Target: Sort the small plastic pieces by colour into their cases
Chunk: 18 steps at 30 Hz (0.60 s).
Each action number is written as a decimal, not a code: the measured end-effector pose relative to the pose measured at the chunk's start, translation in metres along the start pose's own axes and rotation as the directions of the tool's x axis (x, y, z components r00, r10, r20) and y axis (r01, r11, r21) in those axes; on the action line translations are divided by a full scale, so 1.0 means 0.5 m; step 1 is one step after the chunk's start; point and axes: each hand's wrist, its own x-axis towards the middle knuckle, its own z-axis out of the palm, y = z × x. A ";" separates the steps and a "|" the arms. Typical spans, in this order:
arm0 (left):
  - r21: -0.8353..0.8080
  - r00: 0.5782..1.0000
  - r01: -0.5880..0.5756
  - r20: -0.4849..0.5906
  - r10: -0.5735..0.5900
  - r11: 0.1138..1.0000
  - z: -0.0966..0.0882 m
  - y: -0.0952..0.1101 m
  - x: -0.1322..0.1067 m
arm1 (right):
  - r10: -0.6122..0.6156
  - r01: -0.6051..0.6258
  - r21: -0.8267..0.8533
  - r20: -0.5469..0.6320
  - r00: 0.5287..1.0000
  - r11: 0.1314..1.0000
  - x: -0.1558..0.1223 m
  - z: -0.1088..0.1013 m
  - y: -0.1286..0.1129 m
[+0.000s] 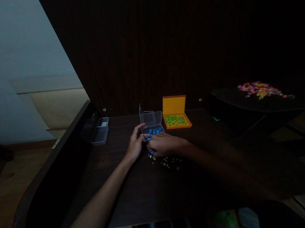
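A clear plastic box (152, 127) with a raised lid stands in the middle of the dark table, holding many small blue pieces (155, 131). At its left side is my left hand (136, 144), index finger stretched out and thumb apart, touching or very near the box's edge. My right hand (161, 144) is over the box's front, its fingers curled down and pressed together; what they hold is hidden. Just below the fingers lie a few blue and yellow pieces (151, 156). Pale yellowish pieces (169, 162) are scattered on the table nearer to me.
An orange box (174, 104), lid up, holds small green pieces (175, 120) right of the clear box. Another clear box (100, 135) sits at the left by the raised side panel (60, 161). Pink and yellow pieces (263, 89) are heaped on a dark surface at right.
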 end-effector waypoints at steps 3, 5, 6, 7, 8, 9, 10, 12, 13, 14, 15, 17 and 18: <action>-0.012 1.000 0.001 0.009 -0.001 1.000 0.000 0.000 0.000 | 0.003 -0.003 -0.010 -0.001 1.000 1.000 0.000 0.000 0.002; -0.017 1.000 0.006 0.010 -0.005 1.000 0.001 0.002 -0.001 | 0.005 -0.005 -0.013 0.002 1.000 1.000 0.000 -0.002 0.001; -0.017 1.000 0.005 0.007 -0.005 1.000 0.001 0.002 -0.001 | 0.007 -0.007 -0.013 0.004 1.000 1.000 0.000 -0.004 0.000; -0.016 1.000 0.004 0.005 -0.004 1.000 0.002 0.003 -0.002 | 0.007 -0.007 -0.013 0.011 1.000 1.000 0.000 -0.006 -0.001; -0.016 1.000 0.002 0.004 -0.002 1.000 0.002 0.003 -0.002 | 0.010 -0.009 -0.012 0.020 1.000 1.000 -0.001 -0.008 -0.003; -0.019 1.000 0.002 0.004 -0.002 1.000 0.002 0.003 -0.002 | 0.014 -0.014 -0.013 0.029 0.999 1.000 -0.001 -0.009 -0.004; -0.024 1.000 0.006 0.008 -0.006 1.000 0.002 0.003 -0.002 | 0.020 -0.019 -0.013 0.040 0.999 1.000 -0.001 -0.010 -0.006; -0.038 1.000 0.019 0.013 -0.018 0.999 0.003 0.003 -0.002 | 0.036 -0.035 -0.013 0.064 0.997 0.999 -0.001 -0.011 -0.008; -0.043 1.000 0.025 0.016 -0.025 0.999 0.003 0.003 -0.002 | 0.040 -0.039 -0.013 0.070 0.997 0.999 -0.001 -0.010 -0.008; -0.046 0.999 0.029 0.018 -0.028 0.998 0.003 0.003 -0.002 | 0.043 -0.042 -0.012 0.072 0.996 0.999 0.000 -0.008 -0.008; -0.049 0.999 0.033 0.022 -0.032 0.998 0.003 0.004 -0.002 | 0.043 -0.042 -0.013 0.071 0.997 0.999 0.001 -0.006 -0.009; -0.052 0.999 0.034 0.022 -0.033 0.998 0.003 0.005 -0.002 | 0.045 -0.044 -0.020 0.055 0.997 0.999 0.003 0.001 -0.008; -0.052 0.999 0.033 0.021 -0.032 0.998 0.004 0.005 -0.002 | 0.048 -0.047 -0.026 0.046 0.998 0.999 0.005 0.005 -0.008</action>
